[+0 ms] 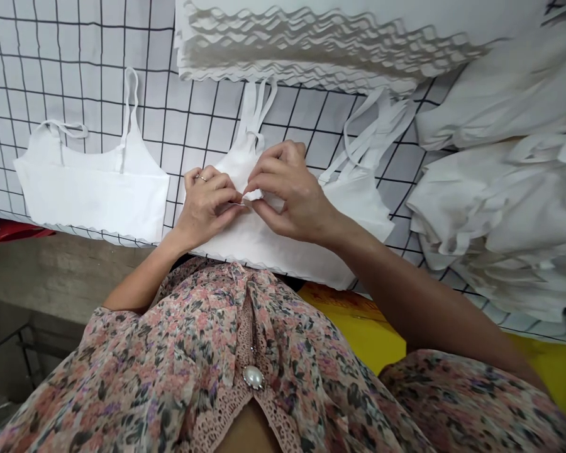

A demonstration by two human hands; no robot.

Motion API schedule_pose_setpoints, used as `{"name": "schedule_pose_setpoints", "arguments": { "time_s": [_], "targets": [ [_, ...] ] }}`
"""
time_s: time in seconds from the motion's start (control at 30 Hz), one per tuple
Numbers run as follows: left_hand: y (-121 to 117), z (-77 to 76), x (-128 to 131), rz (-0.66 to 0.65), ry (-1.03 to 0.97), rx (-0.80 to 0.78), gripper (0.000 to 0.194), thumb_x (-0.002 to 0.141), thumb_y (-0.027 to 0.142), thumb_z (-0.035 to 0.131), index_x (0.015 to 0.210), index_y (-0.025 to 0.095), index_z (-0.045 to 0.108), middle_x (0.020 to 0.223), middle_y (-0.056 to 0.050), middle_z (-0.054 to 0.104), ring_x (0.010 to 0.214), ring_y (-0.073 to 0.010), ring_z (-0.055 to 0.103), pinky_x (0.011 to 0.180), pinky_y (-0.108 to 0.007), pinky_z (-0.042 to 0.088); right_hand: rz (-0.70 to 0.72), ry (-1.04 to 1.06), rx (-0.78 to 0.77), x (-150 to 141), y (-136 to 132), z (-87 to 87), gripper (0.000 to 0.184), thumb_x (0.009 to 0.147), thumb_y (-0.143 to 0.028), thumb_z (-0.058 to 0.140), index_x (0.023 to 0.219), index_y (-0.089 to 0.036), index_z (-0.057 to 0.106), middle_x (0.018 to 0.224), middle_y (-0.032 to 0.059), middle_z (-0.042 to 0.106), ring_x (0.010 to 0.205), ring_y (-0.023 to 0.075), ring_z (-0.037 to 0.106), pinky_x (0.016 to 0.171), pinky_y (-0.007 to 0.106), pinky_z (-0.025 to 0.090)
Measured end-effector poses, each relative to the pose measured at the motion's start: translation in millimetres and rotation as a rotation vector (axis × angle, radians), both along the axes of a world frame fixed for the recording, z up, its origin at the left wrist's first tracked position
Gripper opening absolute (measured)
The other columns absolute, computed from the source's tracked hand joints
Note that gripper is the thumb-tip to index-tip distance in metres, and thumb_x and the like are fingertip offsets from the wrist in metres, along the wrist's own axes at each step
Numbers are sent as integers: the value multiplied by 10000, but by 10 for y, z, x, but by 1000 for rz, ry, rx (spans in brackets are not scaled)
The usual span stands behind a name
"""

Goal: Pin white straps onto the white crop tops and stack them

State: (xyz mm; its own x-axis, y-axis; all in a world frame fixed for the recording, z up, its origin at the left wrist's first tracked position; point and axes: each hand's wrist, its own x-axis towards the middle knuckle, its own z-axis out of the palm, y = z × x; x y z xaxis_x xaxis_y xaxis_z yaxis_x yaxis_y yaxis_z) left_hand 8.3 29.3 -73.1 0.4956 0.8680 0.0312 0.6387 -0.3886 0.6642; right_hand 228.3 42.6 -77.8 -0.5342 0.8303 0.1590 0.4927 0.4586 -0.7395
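Note:
A white camisole top (pixel 264 242) lies flat in front of me on a table covered with a white cloth with a black grid (pixel 38 69). My left hand (pixel 206 202), with a ring on one finger, pinches the fabric near the top's upper middle. My right hand (pixel 287 192) pinches a small fold of the same white fabric right beside it. Fingertips of both hands meet at that fold. The top's thin straps (pixel 259 104) stretch away from me.
A second white camisole (pixel 94 185) lies flat at the left. A stack of white scalloped-edge pieces (pixel 311 44) sits at the back. A heap of white garments (pixel 509 189) fills the right side. A yellow surface (pixel 372 333) shows under the table edge.

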Motion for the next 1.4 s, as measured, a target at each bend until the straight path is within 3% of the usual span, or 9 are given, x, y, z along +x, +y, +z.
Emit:
{"name": "schedule_pose_setpoints", "arguments": {
  "time_s": [0.23,0.4,0.5,0.6,0.77,1.0,1.13,1.3,1.4],
  "targets": [
    [20,48,6,12,-20,-66,198,1030,396,693,900,251,731,898,23,688,981,-195,580,1087,-422,317,-99,148,6,-54,-72,-66,151,1015,-389,619,962,-252,651,969,54,637,1135,308,591,1089,650,463],
    [32,70,6,16,-19,-112,185,1016,365,696,883,238,722,910,18,691,977,-195,573,1095,-424,315,-71,156,7,-16,-37,-54,123,1007,-368,636,975,-258,682,950,47,665,1119,301,609,1079,639,470],
    [47,104,-1,6,-1,-154,174,992,369,724,881,235,734,931,9,703,1008,-207,573,1111,-433,304,32,56,14,83,132,51,139,1005,-331,610,971,-258,724,862,50,672,1131,315,624,1090,645,446],
    [73,148,-12,-1,16,-189,197,973,393,755,869,226,744,950,-6,718,1030,-219,571,1106,-436,304,83,-72,129,166,422,210,199,1010,-286,562,922,-258,738,824,57,690,1174,343,612,1142,729,348],
    [108,194,-13,17,50,-226,217,944,386,806,834,213,736,934,-5,732,1012,-212,575,1096,-428,306,43,-157,281,155,927,347,247,1032,-322,569,854,-261,728,1010,89,743,1208,348,577,1123,727,348],
    [106,240,-8,35,103,-262,178,938,328,809,836,204,734,947,-15,758,1017,-216,590,1077,-436,312,-137,-222,422,-8,1109,105,331,1098,-352,436,993,-254,734,886,79,687,1084,307,610,1148,764,344],
    [99,210,-26,56,136,-229,145,933,313,812,850,208,757,955,-24,765,1015,-229,591,1064,-461,315,-232,-157,487,-44,1107,-85,376,1110,-338,366,927,-274,688,820,68,678,978,284,612,1205,799,290],
    [77,153,-47,72,195,-144,125,942,332,810,911,214,781,988,-40,771,1053,-253,592,1073,-487,319,-326,-77,498,-59,1181,-302,378,1116,-411,369,894,-293,651,865,78,702,958,280,590,1235,805,291],
    [71,156,-54,93,227,-128,144,922,329,846,941,213,763,994,-39,773,1078,-266,598,1060,-471,335,-343,-87,447,-105,1228,-409,375,1108,-350,375,867,-291,655,840,68,679,949,260,569,1273,803,258]
  ]
}}
